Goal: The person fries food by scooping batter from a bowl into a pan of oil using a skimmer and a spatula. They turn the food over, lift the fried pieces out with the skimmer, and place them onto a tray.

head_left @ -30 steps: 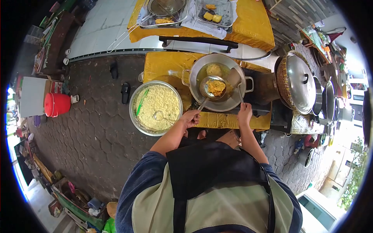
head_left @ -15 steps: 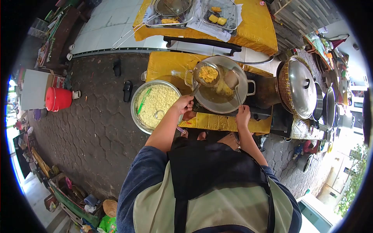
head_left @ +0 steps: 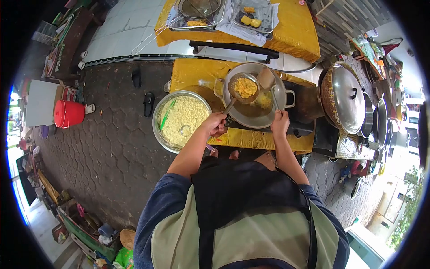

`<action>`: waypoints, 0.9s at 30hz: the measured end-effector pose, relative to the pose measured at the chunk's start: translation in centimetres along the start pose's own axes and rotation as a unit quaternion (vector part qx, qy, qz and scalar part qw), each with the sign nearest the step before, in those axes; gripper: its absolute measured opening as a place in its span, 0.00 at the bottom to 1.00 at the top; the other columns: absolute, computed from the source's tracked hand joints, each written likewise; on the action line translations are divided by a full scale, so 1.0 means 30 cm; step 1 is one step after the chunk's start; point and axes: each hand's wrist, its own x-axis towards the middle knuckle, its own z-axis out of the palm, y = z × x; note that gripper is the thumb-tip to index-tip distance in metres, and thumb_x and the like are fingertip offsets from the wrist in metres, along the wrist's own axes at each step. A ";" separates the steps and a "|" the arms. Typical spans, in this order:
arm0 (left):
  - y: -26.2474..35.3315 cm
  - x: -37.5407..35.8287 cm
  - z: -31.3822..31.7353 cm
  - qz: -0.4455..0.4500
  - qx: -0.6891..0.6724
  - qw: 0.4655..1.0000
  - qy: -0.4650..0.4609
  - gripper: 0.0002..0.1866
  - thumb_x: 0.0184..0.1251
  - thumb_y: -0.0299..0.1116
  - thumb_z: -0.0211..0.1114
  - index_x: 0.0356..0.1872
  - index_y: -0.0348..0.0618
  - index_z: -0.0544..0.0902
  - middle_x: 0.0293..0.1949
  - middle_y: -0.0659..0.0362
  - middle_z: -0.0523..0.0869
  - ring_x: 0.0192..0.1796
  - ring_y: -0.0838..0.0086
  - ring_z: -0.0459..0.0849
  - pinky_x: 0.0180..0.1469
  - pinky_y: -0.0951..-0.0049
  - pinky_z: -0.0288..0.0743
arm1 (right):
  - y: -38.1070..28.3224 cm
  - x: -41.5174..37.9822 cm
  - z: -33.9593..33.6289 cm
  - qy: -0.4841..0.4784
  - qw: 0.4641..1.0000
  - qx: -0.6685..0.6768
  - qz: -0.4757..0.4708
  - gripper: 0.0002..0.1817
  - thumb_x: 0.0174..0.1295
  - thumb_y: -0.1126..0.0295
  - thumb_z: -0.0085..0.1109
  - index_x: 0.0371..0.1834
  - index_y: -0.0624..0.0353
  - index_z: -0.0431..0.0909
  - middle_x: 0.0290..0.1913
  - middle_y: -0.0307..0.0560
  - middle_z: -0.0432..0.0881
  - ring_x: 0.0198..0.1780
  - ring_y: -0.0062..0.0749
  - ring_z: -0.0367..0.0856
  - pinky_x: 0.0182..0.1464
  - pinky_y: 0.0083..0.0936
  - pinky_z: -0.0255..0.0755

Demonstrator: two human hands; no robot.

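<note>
My left hand (head_left: 216, 124) is closed round the handle of a skimmer (head_left: 230, 106), whose bowl holds orange-yellow fried food (head_left: 246, 88) over the left part of a wide metal wok (head_left: 251, 121). In my right hand (head_left: 281, 122), also closed, is a spatula (head_left: 266, 78), its broad blade tilted near the wok's far side. Bubbling oil with some yellow food (head_left: 264, 100) shows below the blade. Left of the wok, a large metal basin (head_left: 155, 119) contains pale yellow batter (head_left: 181, 115), with a green utensil (head_left: 167, 114) and a ladle (head_left: 185, 130) in it.
Across from me, a yellow-covered table (head_left: 293, 31) bears two wire trays (head_left: 253, 33) with fried pieces, and a strainer (head_left: 197, 8). A lidded pot (head_left: 347, 101) stands right of the wok. A red bucket (head_left: 68, 114) and black sandals (head_left: 148, 104) are on the paved floor.
The skimmer with the fried food has shifted right, further over the wok. The spatula blade has moved away from me towards the far rim, and my right hand has moved slightly forward.
</note>
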 end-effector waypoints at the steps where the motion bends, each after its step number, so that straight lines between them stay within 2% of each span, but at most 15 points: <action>1: 0.000 -0.022 0.018 0.002 -0.003 1.000 0.009 0.04 0.61 0.30 0.52 0.30 0.47 0.67 0.18 0.65 0.66 0.14 0.82 0.62 0.17 0.79 0.56 | 0.091 0.043 0.011 0.039 0.997 -0.042 -0.057 0.14 0.62 0.65 0.46 0.36 0.67 0.70 0.25 0.53 0.74 0.19 0.39 0.72 0.23 0.33 0.65; 2: 0.000 -0.041 0.032 0.003 -0.005 1.000 0.017 0.04 0.61 0.29 0.52 0.30 0.47 0.67 0.18 0.65 0.66 0.14 0.82 0.61 0.16 0.80 0.56 | 0.151 0.069 0.006 0.077 0.987 -0.085 -0.113 0.14 0.62 0.64 0.46 0.36 0.67 0.70 0.26 0.55 0.75 0.23 0.43 0.74 0.28 0.35 0.68; 3: 0.000 -0.054 0.039 -0.001 -0.003 1.000 0.017 0.04 0.61 0.29 0.52 0.30 0.47 0.67 0.18 0.65 0.66 0.14 0.82 0.61 0.16 0.80 0.56 | 0.163 0.072 -0.015 0.079 0.987 -0.084 -0.109 0.14 0.62 0.64 0.46 0.36 0.67 0.70 0.26 0.55 0.75 0.23 0.43 0.74 0.28 0.35 0.68; 5: 0.007 -0.075 0.045 0.003 0.014 1.000 0.025 0.04 0.61 0.29 0.52 0.30 0.47 0.66 0.18 0.66 0.66 0.14 0.82 0.61 0.15 0.80 0.54 | 0.188 0.076 -0.048 0.052 0.992 -0.116 -0.013 0.15 0.61 0.63 0.46 0.35 0.68 0.70 0.26 0.56 0.75 0.31 0.50 0.75 0.36 0.38 0.68; 8: 0.035 -0.090 0.030 0.002 0.052 0.998 0.027 0.05 0.61 0.29 0.52 0.29 0.46 0.65 0.18 0.65 0.66 0.14 0.82 0.61 0.14 0.80 0.53 | 0.162 0.019 -0.111 0.034 0.981 -0.192 -0.012 0.15 0.61 0.63 0.47 0.34 0.68 0.69 0.27 0.57 0.76 0.31 0.52 0.75 0.35 0.38 0.68; 9: 0.039 -0.074 -0.004 0.003 0.079 0.997 0.019 0.05 0.62 0.30 0.52 0.36 0.43 0.68 0.22 0.63 0.67 0.15 0.83 0.61 0.15 0.79 0.56 | 0.195 0.024 -0.121 0.015 0.986 -0.167 0.026 0.14 0.60 0.63 0.48 0.33 0.67 0.70 0.27 0.57 0.76 0.31 0.51 0.75 0.36 0.38 0.68; 10: 0.059 -0.083 -0.002 0.002 0.081 0.997 0.019 0.05 0.62 0.30 0.52 0.36 0.43 0.68 0.22 0.63 0.67 0.15 0.83 0.61 0.15 0.79 0.56 | 0.230 0.023 -0.125 0.015 0.986 -0.164 0.028 0.14 0.60 0.63 0.48 0.33 0.67 0.70 0.27 0.57 0.76 0.31 0.51 0.75 0.36 0.38 0.68; 13: 0.118 -0.095 -0.009 0.016 0.172 0.983 0.064 0.18 0.61 0.31 0.53 0.53 0.40 0.66 0.21 0.64 0.65 0.14 0.82 0.60 0.14 0.80 0.56 | 0.366 0.037 -0.105 0.019 0.983 -0.179 -0.021 0.13 0.58 0.63 0.49 0.32 0.66 0.71 0.26 0.57 0.76 0.31 0.51 0.75 0.35 0.38 0.68; 15: 0.163 -0.098 -0.023 0.014 0.209 0.975 0.069 0.18 0.61 0.31 0.53 0.53 0.40 0.66 0.21 0.64 0.65 0.14 0.82 0.60 0.14 0.80 0.56 | 0.464 0.056 -0.081 0.023 0.989 -0.136 -0.047 0.14 0.56 0.62 0.50 0.30 0.65 0.72 0.19 0.50 0.74 0.15 0.37 0.72 0.19 0.32 0.66; 19: 0.242 -0.055 -0.086 -0.012 0.295 0.953 0.070 0.16 0.62 0.32 0.52 0.50 0.41 0.67 0.21 0.65 0.65 0.14 0.82 0.59 0.15 0.79 0.55 | 0.397 -0.009 -0.076 0.014 0.997 -0.072 0.007 0.13 0.56 0.62 0.50 0.29 0.64 0.72 0.17 0.47 0.71 0.10 0.31 0.68 0.13 0.28 0.61; 21: 0.281 -0.025 -0.119 -0.043 0.332 0.940 0.062 0.13 0.63 0.32 0.51 0.47 0.42 0.67 0.20 0.64 0.65 0.14 0.82 0.59 0.15 0.79 0.55 | 0.425 -0.002 -0.067 0.030 0.994 -0.106 -0.021 0.14 0.55 0.61 0.51 0.29 0.64 0.72 0.18 0.51 0.73 0.16 0.39 0.73 0.20 0.33 0.66; 22: 0.299 -0.015 -0.129 -0.047 0.335 0.939 0.058 0.13 0.63 0.32 0.51 0.47 0.42 0.67 0.20 0.64 0.65 0.14 0.82 0.59 0.15 0.79 0.55 | 0.425 -0.010 -0.073 0.035 0.994 -0.106 -0.016 0.14 0.55 0.61 0.51 0.29 0.64 0.72 0.18 0.51 0.73 0.16 0.39 0.73 0.20 0.33 0.66; 24: 0.334 0.007 -0.147 -0.068 0.353 0.932 0.038 0.13 0.63 0.33 0.51 0.48 0.42 0.67 0.20 0.64 0.65 0.14 0.82 0.59 0.15 0.79 0.55 | 0.411 -0.029 -0.091 0.069 0.982 -0.167 -0.053 0.15 0.54 0.61 0.51 0.28 0.65 0.72 0.21 0.56 0.75 0.25 0.47 0.76 0.30 0.36 0.69; 25: 0.350 0.021 -0.154 -0.084 0.368 0.926 0.031 0.14 0.64 0.33 0.51 0.49 0.42 0.67 0.20 0.64 0.65 0.13 0.82 0.59 0.15 0.78 0.55 | 0.407 -0.033 -0.099 0.073 0.982 -0.169 -0.049 0.15 0.54 0.61 0.51 0.28 0.65 0.72 0.21 0.56 0.75 0.25 0.47 0.76 0.30 0.36 0.69; 27: 0.364 0.042 -0.159 -0.095 0.388 0.916 0.024 0.15 0.64 0.33 0.51 0.49 0.42 0.67 0.20 0.64 0.65 0.13 0.81 0.59 0.15 0.78 0.55 | 0.408 -0.038 -0.109 0.063 0.984 -0.166 -0.015 0.16 0.53 0.61 0.52 0.29 0.66 0.73 0.24 0.59 0.76 0.32 0.52 0.76 0.37 0.37 0.68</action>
